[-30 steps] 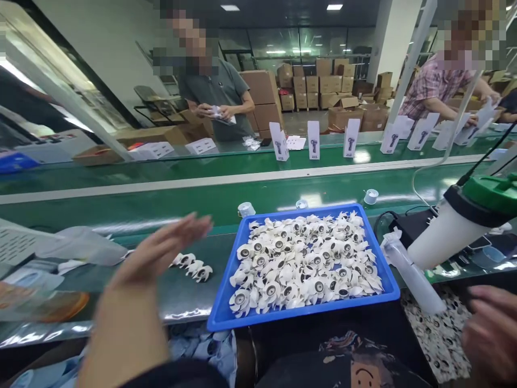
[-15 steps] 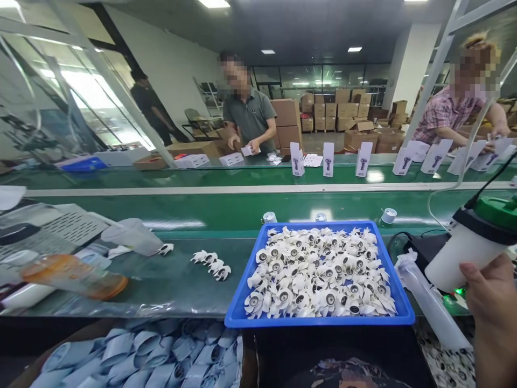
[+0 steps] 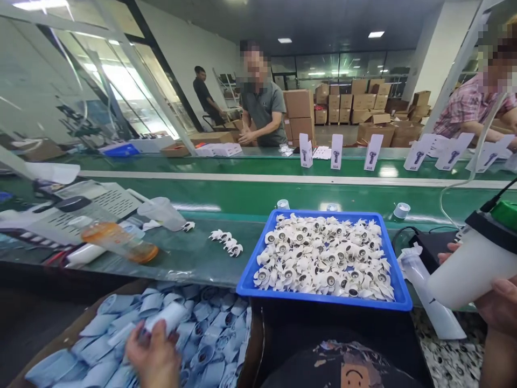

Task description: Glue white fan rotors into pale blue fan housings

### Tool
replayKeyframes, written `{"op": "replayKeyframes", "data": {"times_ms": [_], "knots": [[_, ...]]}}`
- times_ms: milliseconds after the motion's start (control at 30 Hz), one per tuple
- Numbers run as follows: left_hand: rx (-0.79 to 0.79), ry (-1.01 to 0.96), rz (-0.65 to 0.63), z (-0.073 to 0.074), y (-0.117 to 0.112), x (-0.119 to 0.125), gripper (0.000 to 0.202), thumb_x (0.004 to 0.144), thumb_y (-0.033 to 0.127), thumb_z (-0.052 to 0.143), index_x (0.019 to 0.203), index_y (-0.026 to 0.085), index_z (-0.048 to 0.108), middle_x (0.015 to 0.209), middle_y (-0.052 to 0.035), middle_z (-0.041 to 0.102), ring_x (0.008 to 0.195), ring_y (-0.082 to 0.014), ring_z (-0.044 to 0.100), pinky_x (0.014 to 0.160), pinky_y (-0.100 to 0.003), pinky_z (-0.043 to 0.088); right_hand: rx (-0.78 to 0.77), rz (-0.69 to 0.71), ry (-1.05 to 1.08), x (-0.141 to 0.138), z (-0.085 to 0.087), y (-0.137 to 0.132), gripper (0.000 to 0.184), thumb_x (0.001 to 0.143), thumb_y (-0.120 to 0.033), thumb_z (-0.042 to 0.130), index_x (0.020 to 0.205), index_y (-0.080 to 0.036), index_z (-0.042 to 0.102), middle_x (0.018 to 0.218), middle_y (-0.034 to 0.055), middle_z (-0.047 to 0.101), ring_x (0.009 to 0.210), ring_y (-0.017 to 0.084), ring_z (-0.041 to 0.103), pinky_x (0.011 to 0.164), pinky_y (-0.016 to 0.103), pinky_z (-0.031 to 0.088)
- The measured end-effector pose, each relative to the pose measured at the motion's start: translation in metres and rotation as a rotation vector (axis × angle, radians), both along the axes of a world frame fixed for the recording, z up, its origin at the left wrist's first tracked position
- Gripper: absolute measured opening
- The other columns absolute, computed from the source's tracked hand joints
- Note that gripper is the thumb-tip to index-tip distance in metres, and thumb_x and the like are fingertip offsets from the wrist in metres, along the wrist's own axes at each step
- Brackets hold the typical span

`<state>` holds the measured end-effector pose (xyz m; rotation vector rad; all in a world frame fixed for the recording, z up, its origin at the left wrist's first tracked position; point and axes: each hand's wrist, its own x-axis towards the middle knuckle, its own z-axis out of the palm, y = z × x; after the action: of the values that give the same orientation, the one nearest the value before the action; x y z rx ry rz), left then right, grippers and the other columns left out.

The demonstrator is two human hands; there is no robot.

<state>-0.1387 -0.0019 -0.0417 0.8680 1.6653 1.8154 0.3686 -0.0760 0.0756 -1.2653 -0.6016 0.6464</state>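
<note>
The left hand (image 3: pixel 155 353) has its fingers and thumb pinched on a pale blue shell (image 3: pixel 168 315), raised just over the heap of like shells (image 3: pixel 97 355) in the box (image 3: pixel 67 337) below the bench's front edge. It looks like thin moulded plastic, so I judge it light, stiff and rather slick, apt to scuff or crack if squeezed hard; the outer wall near one end seems the best hold. The right hand (image 3: pixel 498 302) is wrapped round the white canister (image 3: pixel 472 275), fingertips on the far side and thumb on the near, beyond the tray's right edge. That one is probably heavier and smooth, better taken round its barrel below the black collar (image 3: pixel 493 229). The bench (image 3: pixel 194 264) is dark green and glossy. At its front edge the blue tray (image 3: pixel 323 303) carries a pile of white impellers (image 3: pixel 331 264); a short row of impellers (image 3: pixel 226 241) lies off the tray's left edge, and an orange-tinted bottle (image 3: pixel 121 240) lies further left. Past the tray's far edge runs a green belt (image 3: pixel 242 196). Across it a person in grey (image 3: pixel 264 110) stands behind white cartons (image 3: pixel 336 152), with stacked brown boxes (image 3: pixel 363 102) at the back.
</note>
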Motion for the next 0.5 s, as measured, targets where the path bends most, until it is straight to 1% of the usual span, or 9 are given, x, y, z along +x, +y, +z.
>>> {"op": "replayKeyframes", "data": {"times_ms": [67,100,167,233,300,367,400,433,500], "knots": [[0.002,-0.059,-0.067,0.018,0.021,0.013,0.064,0.045,0.066,0.074,0.07,0.023,0.033,0.056,0.0096,0.044,0.041,-0.0078,0.039,0.038,-0.021,0.035,0.033,0.06,-0.063,-0.002,0.003,-0.001,0.072,0.029,-0.058,0.089,0.093,-0.03,0.07,0.094,0.012,0.063,0.075,0.03,0.064,0.057,0.041,0.055],[-0.011,-0.076,-0.118,0.024,0.028,0.022,0.065,0.043,0.068,0.074,0.071,0.023,0.037,0.06,0.0078,0.05,0.043,-0.0087,0.042,0.04,-0.023,0.038,0.052,0.099,-0.083,-0.005,0.005,-0.001,0.072,0.031,-0.062,0.088,0.093,-0.03,0.07,0.096,0.0126,0.062,0.077,0.029,0.064,0.06,0.041,0.055],[-0.048,-0.081,-0.277,0.031,0.036,0.045,0.063,0.043,0.066,0.077,0.079,0.025,0.046,0.074,0.0038,0.061,0.052,-0.0127,0.053,0.049,-0.03,0.049,0.053,0.185,-0.082,-0.01,0.009,-0.002,0.076,0.033,-0.07,0.084,0.095,-0.029,0.071,0.101,0.0155,0.063,0.084,0.031,0.064,0.067,0.044,0.055],[-0.037,-0.087,-0.507,0.035,0.034,0.074,0.063,0.047,0.06,0.081,0.093,0.03,0.05,0.09,0.0016,0.067,0.068,-0.0186,0.064,0.065,-0.038,0.056,0.021,0.257,-0.064,-0.014,0.011,-0.001,0.079,0.034,-0.072,0.083,0.099,-0.028,0.071,0.102,0.0174,0.064,0.084,0.032,0.066,0.071,0.045,0.055],[0.011,-0.021,-0.799,0.039,0.029,0.106,0.07,0.051,0.055,0.083,0.108,0.034,0.049,0.096,-0.0001,0.068,0.079,-0.0225,0.069,0.075,-0.042,0.057,0.006,0.344,-0.059,-0.016,0.013,0.001,0.089,0.034,-0.071,0.083,0.111,-0.03,0.066,0.095,0.0147,0.065,0.077,0.03,0.067,0.069,0.045,0.055],[0.028,0.138,-1.107,0.046,0.025,0.135,0.074,0.056,0.056,0.081,0.119,0.031,0.05,0.096,-0.004,0.07,0.085,-0.026,0.07,0.079,-0.042,0.056,0.035,0.44,-0.08,-0.017,0.014,0.003,0.103,0.032,-0.073,0.08,0.124,-0.033,0.056,0.088,0.0077,0.064,0.069,0.026,0.066,0.065,0.042,0.055],[0.017,0.223,-1.245,0.05,0.024,0.149,0.074,0.059,0.055,0.078,0.122,0.027,0.052,0.097,-0.0065,0.07,0.087,-0.0275,0.07,0.08,-0.042,0.056,0.064,0.474,-0.088,-0.019,0.016,0.004,0.106,0.032,-0.074,0.077,0.127,-0.034,0.052,0.086,0.0046,0.063,0.067,0.024,0.066,0.064,0.041,0.055],[0.002,0.292,-1.36,0.054,0.023,0.162,0.073,0.062,0.053,0.075,0.125,0.023,0.053,0.1,-0.0091,0.071,0.091,-0.0287,0.069,0.081,-0.041,0.056,0.099,0.5,-0.084,-0.021,0.02,0.005,0.103,0.034,-0.072,0.075,0.127,-0.034,0.05,0.085,0.0022,0.063,0.068,0.023,0.066,0.064,0.04,0.055],[0.011,0.388,-1.499,0.06,0.021,0.185,0.063,0.069,0.042,0.069,0.126,0.02,0.054,0.109,-0.0125,0.069,0.099,-0.0294,0.068,0.087,-0.041,0.055,0.178,0.517,-0.026,-0.031,0.03,0.007,0.087,0.044,-0.064,0.072,0.122,-0.032,0.051,0.086,-0.0003,0.063,0.071,0.021,0.066,0.067,0.039,0.055]]}}
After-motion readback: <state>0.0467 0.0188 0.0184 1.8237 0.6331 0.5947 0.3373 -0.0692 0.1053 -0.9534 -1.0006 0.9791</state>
